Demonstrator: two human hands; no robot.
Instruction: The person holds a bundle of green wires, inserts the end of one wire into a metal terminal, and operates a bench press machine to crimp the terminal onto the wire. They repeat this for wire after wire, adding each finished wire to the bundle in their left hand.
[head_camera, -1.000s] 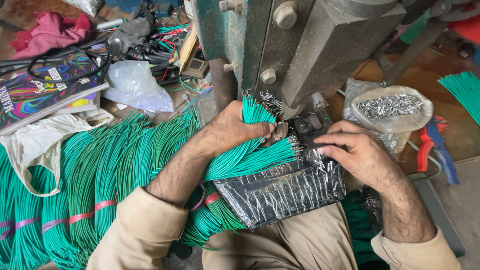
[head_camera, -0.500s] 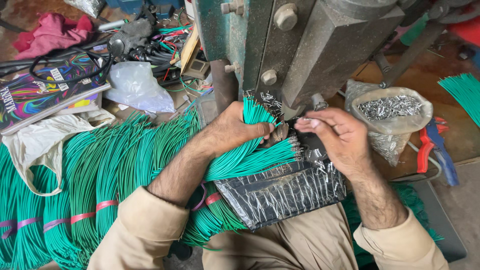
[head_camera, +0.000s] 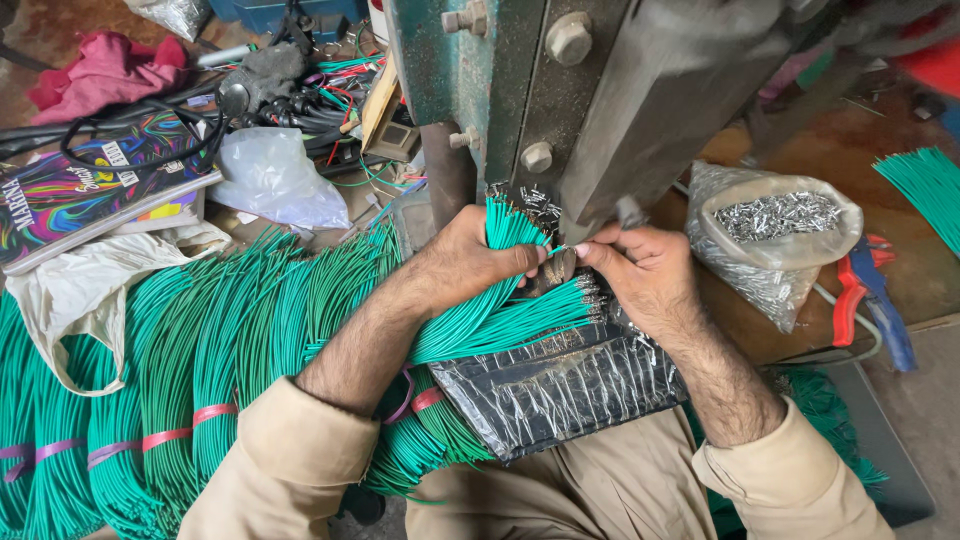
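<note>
My left hand (head_camera: 470, 258) grips a bundle of green wires (head_camera: 500, 315) whose ends fan out toward a grey-green press machine (head_camera: 600, 90). Close to the machine's lower part, my right hand (head_camera: 640, 270) pinches one thin green wire end between thumb and fingers, just right of my left thumb. A black plastic sheet (head_camera: 560, 385) lies on my lap under the wire ends. Small metal terminals show on several wire tips.
Tied bundles of green wire (head_camera: 180, 370) fill the lower left. A plastic bag of small metal terminals (head_camera: 775, 240) sits at the right, beside red and blue pliers (head_camera: 865, 295). A colourful box (head_camera: 90, 190), a white bag (head_camera: 275, 180) and a red cloth (head_camera: 110, 70) lie at the upper left.
My right hand has moved up and left from the black sheet to the machine, beside my left thumb. My left hand has kept its grip on the bundle.
</note>
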